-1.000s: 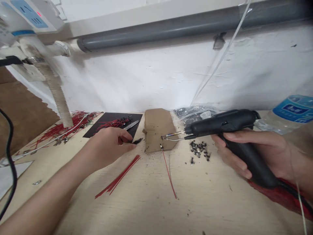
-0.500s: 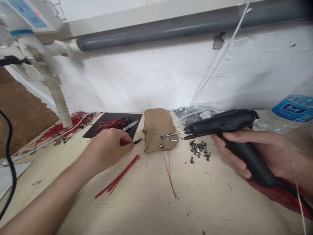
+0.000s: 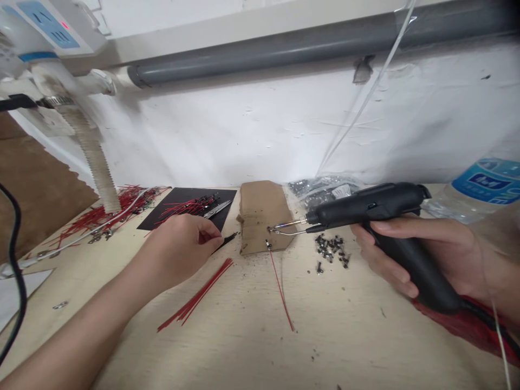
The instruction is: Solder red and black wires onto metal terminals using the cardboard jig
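My left hand is closed in a pinch on thin black wires, their ends pointing right toward a piece of cardboard; most of their length is hidden. My right hand is wrapped around the grip of a black soldering gun. Its metal tip and thin feed tube meet over the cardboard. Just below the tip, a small metal-and-black connector lies on the cardboard's near edge, with a single red wire running from it toward me. Several loose red wires lie below my left hand.
Small black-and-metal connectors lie right of the cardboard, with a plastic bag behind. Scissors and red wires rest on a black sheet. A flexible hose reaches a red wire pile. A bottle lies right.
My left hand has shifted very slightly, and the black ends now reach a little farther right, close to the cardboard's edge. The soldering gun and the connector stay in place.
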`<act>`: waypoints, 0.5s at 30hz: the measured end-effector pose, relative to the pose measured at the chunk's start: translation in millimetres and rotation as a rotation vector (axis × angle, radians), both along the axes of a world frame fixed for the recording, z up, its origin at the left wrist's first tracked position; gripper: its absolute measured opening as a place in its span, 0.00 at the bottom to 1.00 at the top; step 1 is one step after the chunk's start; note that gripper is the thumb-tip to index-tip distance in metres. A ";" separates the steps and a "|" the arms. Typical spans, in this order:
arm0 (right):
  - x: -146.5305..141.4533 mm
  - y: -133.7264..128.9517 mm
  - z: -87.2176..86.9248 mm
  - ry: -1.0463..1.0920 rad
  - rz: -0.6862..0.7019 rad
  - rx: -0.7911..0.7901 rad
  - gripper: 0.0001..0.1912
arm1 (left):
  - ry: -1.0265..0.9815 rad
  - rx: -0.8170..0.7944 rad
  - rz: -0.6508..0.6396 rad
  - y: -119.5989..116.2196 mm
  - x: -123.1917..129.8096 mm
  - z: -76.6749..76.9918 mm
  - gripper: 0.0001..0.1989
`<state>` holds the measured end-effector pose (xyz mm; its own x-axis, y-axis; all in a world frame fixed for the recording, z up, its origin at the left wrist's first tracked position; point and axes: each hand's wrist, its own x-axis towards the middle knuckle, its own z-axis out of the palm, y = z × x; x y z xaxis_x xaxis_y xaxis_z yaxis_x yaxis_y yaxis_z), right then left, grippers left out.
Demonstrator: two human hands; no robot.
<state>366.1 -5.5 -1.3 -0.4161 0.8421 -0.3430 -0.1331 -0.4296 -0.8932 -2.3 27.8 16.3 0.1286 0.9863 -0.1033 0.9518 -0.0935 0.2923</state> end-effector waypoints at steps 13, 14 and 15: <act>1.9 1.8 -0.5 0.022 0.025 -0.006 0.15 | -0.388 0.199 0.046 -12.7 10.3 7.1 0.13; 1.8 1.7 -0.8 0.022 0.026 -0.006 0.15 | -0.451 0.204 0.030 -13.6 11.3 6.4 0.12; 1.5 1.6 -1.1 0.021 0.029 -0.007 0.15 | -0.511 0.207 0.014 -14.5 12.6 5.7 0.12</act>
<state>367.7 -3.9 -2.4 -0.4473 0.8273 -0.3398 -0.1396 -0.4399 -0.8871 10.2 13.4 22.0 0.0986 0.9813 0.1652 0.6953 -0.1867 0.6940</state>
